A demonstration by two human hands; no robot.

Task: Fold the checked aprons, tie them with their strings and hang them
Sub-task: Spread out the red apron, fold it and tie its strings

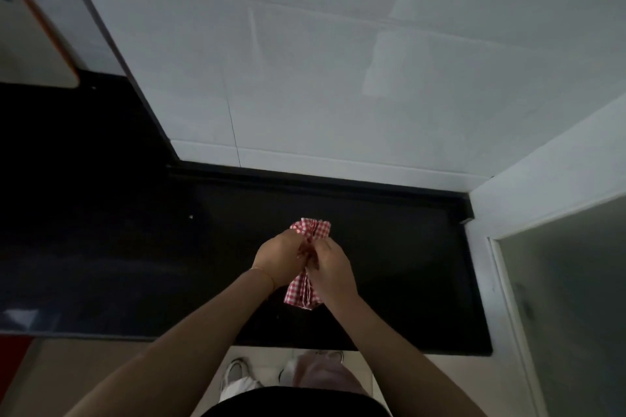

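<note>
left hand [278, 259]: clamped round the middle of the apron [306, 264], fingers curled in
right hand [330, 269]: pinching the same bundle, touching the left
apron: red-checked, folded narrow, ends poking out above and below both hands
surface [389, 264]: black, just under the hands

One folded checked apron [306, 291], two hands, one black counter [389, 281], two shoes.
</note>
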